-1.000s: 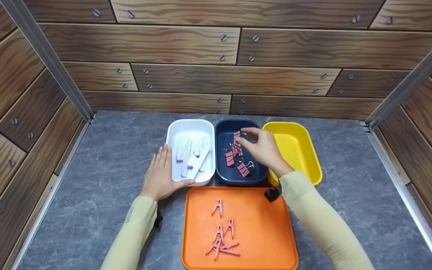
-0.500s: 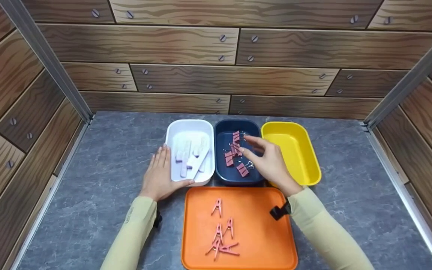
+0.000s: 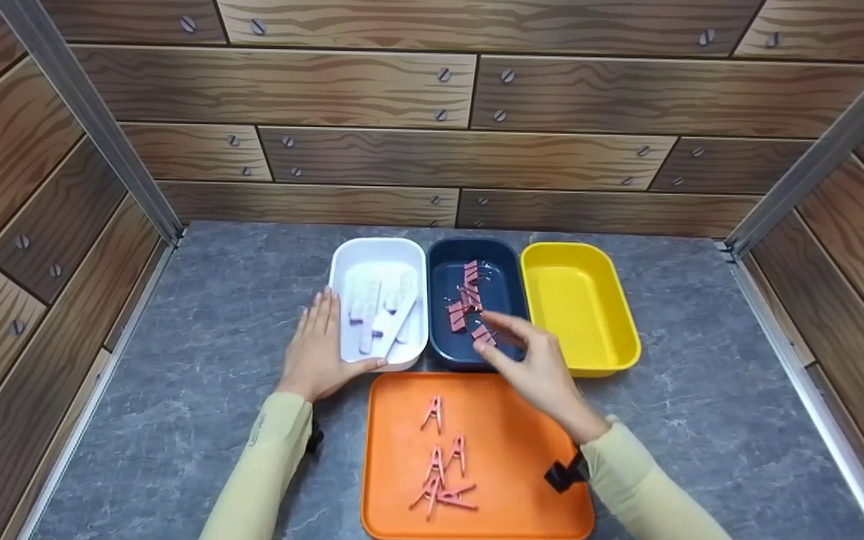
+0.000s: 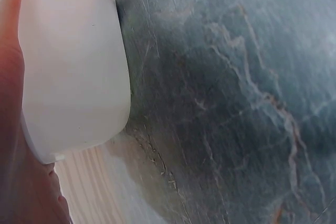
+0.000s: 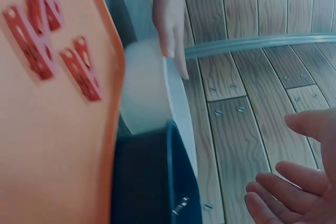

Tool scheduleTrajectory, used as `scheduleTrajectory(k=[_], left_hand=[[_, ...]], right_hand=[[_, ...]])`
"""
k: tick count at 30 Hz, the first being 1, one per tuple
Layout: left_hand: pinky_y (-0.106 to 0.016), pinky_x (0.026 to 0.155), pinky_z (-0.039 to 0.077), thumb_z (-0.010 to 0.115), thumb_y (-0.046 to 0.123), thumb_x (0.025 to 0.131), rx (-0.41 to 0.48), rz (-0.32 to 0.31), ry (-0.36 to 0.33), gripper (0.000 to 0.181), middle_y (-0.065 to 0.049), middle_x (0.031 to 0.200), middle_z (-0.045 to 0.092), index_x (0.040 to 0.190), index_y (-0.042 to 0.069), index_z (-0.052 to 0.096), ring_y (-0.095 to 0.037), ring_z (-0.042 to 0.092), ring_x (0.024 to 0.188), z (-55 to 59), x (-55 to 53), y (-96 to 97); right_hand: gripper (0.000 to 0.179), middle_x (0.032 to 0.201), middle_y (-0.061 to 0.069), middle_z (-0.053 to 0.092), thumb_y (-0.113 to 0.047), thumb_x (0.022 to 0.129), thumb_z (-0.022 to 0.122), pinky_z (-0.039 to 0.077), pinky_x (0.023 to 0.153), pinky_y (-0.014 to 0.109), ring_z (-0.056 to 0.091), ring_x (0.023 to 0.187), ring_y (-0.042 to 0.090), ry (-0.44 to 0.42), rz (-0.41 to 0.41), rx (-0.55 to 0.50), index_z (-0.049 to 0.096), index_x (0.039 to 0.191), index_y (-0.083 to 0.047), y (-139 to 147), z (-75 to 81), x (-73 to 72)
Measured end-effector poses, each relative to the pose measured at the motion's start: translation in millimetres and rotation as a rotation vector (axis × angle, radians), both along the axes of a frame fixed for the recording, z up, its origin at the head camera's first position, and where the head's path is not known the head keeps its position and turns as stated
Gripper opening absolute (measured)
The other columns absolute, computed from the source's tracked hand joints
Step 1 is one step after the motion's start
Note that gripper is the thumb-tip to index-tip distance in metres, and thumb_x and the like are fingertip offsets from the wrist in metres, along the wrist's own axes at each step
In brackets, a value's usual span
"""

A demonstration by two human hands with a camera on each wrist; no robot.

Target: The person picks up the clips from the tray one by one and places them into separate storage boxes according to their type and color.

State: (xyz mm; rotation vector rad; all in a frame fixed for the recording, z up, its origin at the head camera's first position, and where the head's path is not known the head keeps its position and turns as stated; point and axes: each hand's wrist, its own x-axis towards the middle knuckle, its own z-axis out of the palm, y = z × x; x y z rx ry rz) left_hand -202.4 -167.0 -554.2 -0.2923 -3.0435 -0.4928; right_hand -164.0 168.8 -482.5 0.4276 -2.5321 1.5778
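Note:
My left hand (image 3: 313,351) lies with straight fingers along the left side of a white bin (image 3: 380,251), its thumb at the near rim. White and pale lilac flat pieces (image 3: 385,315) lie in that bin. My right hand (image 3: 537,364) is over the near end of a dark blue bin (image 3: 511,360), thumb and forefinger spread apart with nothing between them. Several dusty-red binder clips (image 3: 466,300) lie in the blue bin. In the right wrist view the fingers (image 5: 283,182) are loosely bent, and a clip's metal handle (image 5: 181,205) shows inside the bin.
An orange tray (image 3: 529,480) in front of the bins bears several pink clothespins (image 3: 438,472). A yellow bin (image 3: 582,307) stands right of the blue one. Wood-patterned walls (image 3: 372,157) surround the grey marbled table (image 3: 199,360) at the back and sides.
My right hand has drawn back from the far part of the blue bin toward its near edge, its thumb and forefinger spreading. The left hand stays at the white bin.

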Motion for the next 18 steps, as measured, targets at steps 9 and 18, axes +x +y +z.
scheduleTrajectory(k=[9, 18], left_hand=[[-0.043, 0.124, 0.004, 0.052, 0.094, 0.072, 0.011, 0.001, 0.003, 0.14, -0.022, 0.167, 0.005, 0.16, -0.004, 0.004, -0.033, 0.005, 0.154, -0.1, 0.5, -0.8], [-0.043, 0.125, 0.005, 0.051, 0.095, 0.07, 0.02, 0.003, -0.002, 0.141, -0.021, 0.167, 0.006, 0.16, -0.004, 0.006, -0.032, 0.004, 0.154, 0.9, 1.8, -0.8]], right_hand=[[0.044, 0.125, -0.001, 0.069, -0.021, 0.087, 0.084, 0.056, 0.094, 0.036, 0.069, 0.107, 0.025, 0.035, 0.011, 0.036, 0.072, 0.128, -0.012, -4, -19.4, 22.0], [0.047, 0.121, -0.001, 0.072, -0.03, 0.085, 0.085, 0.056, 0.095, 0.039, 0.069, 0.11, 0.018, -0.033, 0.001, 0.056, 0.072, 0.127, -0.012, -1, -28.5, 34.7]])
